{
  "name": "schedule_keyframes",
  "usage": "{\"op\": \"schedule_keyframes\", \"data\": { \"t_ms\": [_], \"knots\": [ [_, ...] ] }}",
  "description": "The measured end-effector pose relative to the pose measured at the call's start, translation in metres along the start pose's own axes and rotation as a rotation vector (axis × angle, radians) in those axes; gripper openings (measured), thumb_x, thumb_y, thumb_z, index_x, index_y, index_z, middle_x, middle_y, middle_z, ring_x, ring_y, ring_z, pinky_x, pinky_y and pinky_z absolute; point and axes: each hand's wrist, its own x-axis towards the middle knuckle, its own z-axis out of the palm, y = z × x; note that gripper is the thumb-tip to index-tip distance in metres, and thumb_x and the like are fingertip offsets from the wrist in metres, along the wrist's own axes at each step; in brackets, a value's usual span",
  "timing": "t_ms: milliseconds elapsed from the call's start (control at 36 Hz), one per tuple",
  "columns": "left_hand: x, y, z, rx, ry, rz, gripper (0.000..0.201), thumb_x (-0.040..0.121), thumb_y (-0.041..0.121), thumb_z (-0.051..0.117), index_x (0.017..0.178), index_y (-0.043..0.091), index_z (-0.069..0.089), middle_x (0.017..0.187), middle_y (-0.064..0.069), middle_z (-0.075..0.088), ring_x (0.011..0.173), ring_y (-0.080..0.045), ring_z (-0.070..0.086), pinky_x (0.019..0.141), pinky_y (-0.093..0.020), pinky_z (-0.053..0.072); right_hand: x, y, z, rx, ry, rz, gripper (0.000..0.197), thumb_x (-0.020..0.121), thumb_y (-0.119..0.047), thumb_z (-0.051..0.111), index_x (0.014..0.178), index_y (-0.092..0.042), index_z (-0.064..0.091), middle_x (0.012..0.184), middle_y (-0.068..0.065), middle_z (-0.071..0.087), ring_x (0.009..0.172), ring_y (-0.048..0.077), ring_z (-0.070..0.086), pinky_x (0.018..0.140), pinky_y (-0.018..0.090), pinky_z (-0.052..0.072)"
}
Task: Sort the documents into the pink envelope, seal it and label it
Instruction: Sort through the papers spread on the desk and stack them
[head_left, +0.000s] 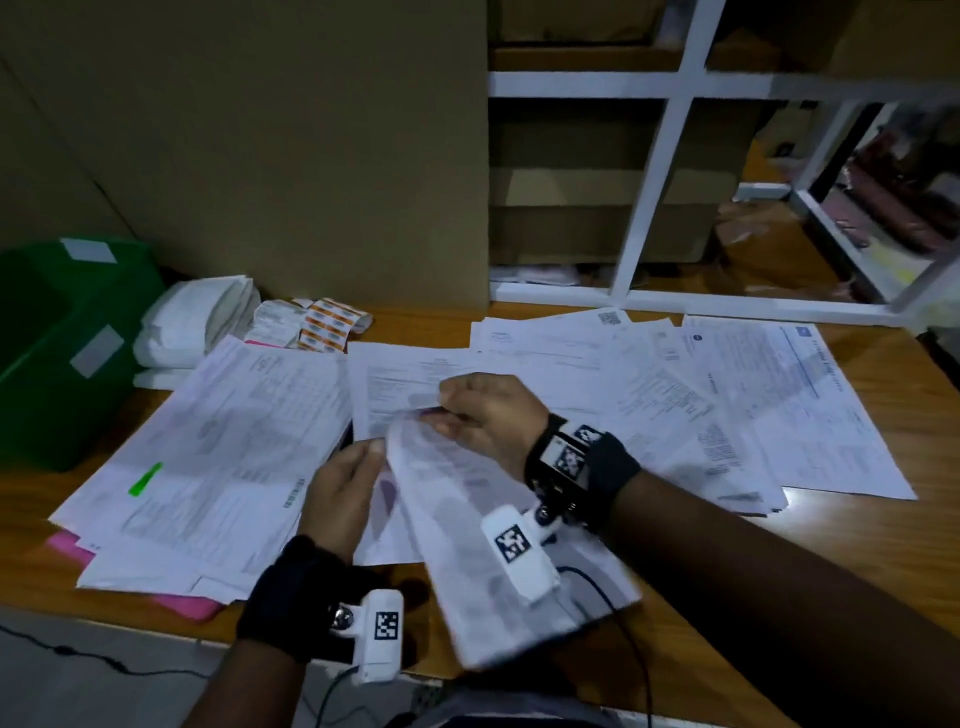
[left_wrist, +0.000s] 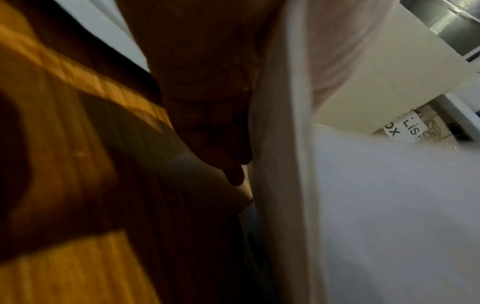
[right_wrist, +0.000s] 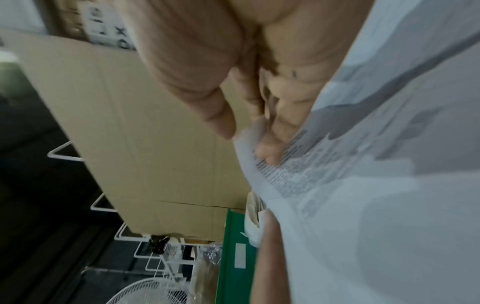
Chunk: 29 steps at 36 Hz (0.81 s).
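Well left of both hands, the pink envelope (head_left: 179, 605) lies buried under papers, so nothing can be loaded yet; the left hand (head_left: 345, 499) pinches, it seems, the lifted documents (head_left: 498, 540) at their edge, while the right hand (head_left: 493, 415) grips their top to steady them

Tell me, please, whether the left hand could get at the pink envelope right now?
Probably not directly: the left hand is holding a sheet, and the pink envelope lies under a pile of documents, only its edges showing.
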Motion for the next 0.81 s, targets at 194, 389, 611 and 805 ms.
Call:
{"op": "schedule_keyframes", "data": {
  "t_ms": [194,389,611,805],
  "knots": [
    [0.008,-0.009,-0.010,0.132,-0.043,-0.001,0.009,0.094,0.034,0.070,0.101,0.028,0.072,0.100,0.010,0.076,0.098,-0.010,0.071,0.082,-0.027,0.053,0.040,0.024,0.014,0.099,-0.007,0.070,0.070,0.090,0.004,0.061,0.148,-0.017,0.028,0.106,0.009,0.059,0.107,0.026,0.061,0.091,0.034,0.050],
    [0.021,-0.031,-0.022,0.183,-0.077,-0.011,0.011,0.098,0.013,0.064,0.103,0.020,0.071,0.109,0.007,0.075,0.101,-0.013,0.070,0.096,-0.038,0.055,0.036,0.029,-0.023,-0.976,0.125,-0.142,0.071,0.090,-0.023,0.066,0.150,-0.025,0.029,0.142,0.005,0.050,0.123,0.023,0.055,0.099,0.036,0.049],
    [0.029,-0.030,-0.024,0.171,-0.099,-0.021,0.008,0.100,0.016,0.061,0.103,0.019,0.068,0.108,0.004,0.076,0.103,-0.019,0.070,0.099,-0.048,0.053,0.031,0.016,-0.066,-1.233,0.357,-0.098,0.059,0.077,-0.033,0.065,0.134,-0.021,0.052,0.136,0.011,0.049,0.121,0.028,0.056,0.098,0.038,0.050],
    [0.030,-0.023,-0.028,0.210,-0.075,-0.002,0.014,0.098,0.027,0.062,0.112,0.023,0.063,0.113,0.007,0.072,0.107,-0.019,0.068,0.099,-0.049,0.052,0.016,0.018,-0.104,-1.360,0.302,-0.017,0.044,0.089,-0.027,0.064,0.131,-0.018,0.055,0.135,0.005,0.055,0.123,0.024,0.053,0.100,0.030,0.043]
  ]
}}
